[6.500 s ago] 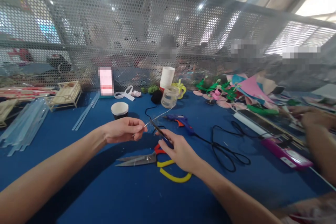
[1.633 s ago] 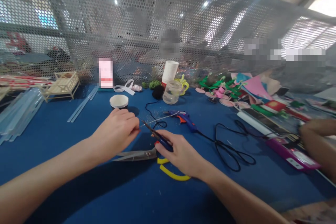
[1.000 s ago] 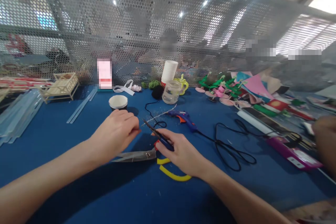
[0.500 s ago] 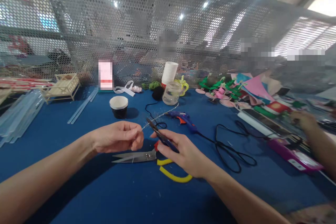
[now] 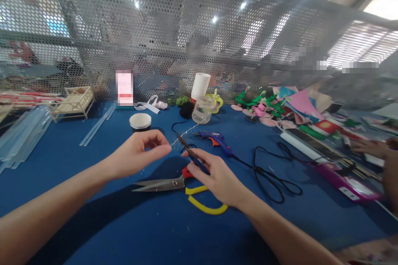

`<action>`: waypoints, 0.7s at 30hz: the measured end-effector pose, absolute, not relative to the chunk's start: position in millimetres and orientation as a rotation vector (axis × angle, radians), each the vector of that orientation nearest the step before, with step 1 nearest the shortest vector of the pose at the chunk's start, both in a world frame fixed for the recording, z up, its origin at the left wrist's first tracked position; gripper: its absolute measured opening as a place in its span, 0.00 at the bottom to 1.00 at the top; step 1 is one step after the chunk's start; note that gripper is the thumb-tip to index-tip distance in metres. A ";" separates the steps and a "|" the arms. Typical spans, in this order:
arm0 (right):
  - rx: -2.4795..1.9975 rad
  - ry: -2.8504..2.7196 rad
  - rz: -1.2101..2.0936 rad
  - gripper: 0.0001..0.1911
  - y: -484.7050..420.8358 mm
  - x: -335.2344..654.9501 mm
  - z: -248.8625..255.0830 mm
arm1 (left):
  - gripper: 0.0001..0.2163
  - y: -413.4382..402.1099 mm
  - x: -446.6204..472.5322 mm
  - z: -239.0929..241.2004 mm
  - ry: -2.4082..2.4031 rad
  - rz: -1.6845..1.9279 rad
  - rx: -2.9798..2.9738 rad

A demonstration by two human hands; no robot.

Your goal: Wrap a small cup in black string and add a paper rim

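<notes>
Thumb and fingertips of my left hand [image 5: 141, 152] are closed in a pinch on one end of a thin, shiny, silvery wire [image 5: 188, 131]. The wire slants up and away to the right, past the tips of the pliers. My right hand [image 5: 219, 180] is wrapped round dark-jawed pliers with blue handles [image 5: 199, 163], their jaws pointing up-left at the wire. Whether the jaws touch the wire I cannot tell. Beneath my hands lie large scissors [image 5: 169, 185] with yellow and red handles, partly covered by my right hand.
Beyond my left hand stands a paper cup [image 5: 140, 121]. A blue glue gun [image 5: 217, 138] and its black cord lie to the right, near a clear jar [image 5: 202, 111]. Clear glue sticks [image 5: 26, 136] are at far left. Another person's hand [image 5: 370, 149] is at far right.
My left hand has lifted and shifted slightly away from me, its fingers straighter, raising the near end of the wire. The pliers have moved slightly. The other person's hand has shifted.
</notes>
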State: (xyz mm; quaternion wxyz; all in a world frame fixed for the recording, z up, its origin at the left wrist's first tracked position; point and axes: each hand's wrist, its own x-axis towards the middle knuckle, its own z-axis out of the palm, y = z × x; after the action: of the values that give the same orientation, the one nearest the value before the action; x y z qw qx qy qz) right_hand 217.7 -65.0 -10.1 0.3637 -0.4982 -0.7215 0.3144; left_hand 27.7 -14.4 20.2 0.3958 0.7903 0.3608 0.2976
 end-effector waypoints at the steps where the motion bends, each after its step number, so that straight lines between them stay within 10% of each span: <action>1: -1.266 -1.858 0.826 0.11 -65.0 217.8 -9.5 | 0.12 -11.1 26.6 17.7 0.814 0.700 1.754; 12: -1.222 -1.897 0.897 0.13 -68.5 219.0 -5.5 | 0.15 -12.3 26.7 9.1 0.420 0.433 1.216; 21: -1.335 -1.897 0.696 0.12 -63.6 216.6 -16.3 | 0.10 -22.2 32.5 25.0 1.124 0.817 2.653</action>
State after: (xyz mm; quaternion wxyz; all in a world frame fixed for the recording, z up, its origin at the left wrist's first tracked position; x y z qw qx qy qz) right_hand 216.6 -63.6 -16.3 0.3523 -0.5158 -0.7331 0.2689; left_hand 32.5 -22.2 25.0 0.0733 0.8834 0.3744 0.2721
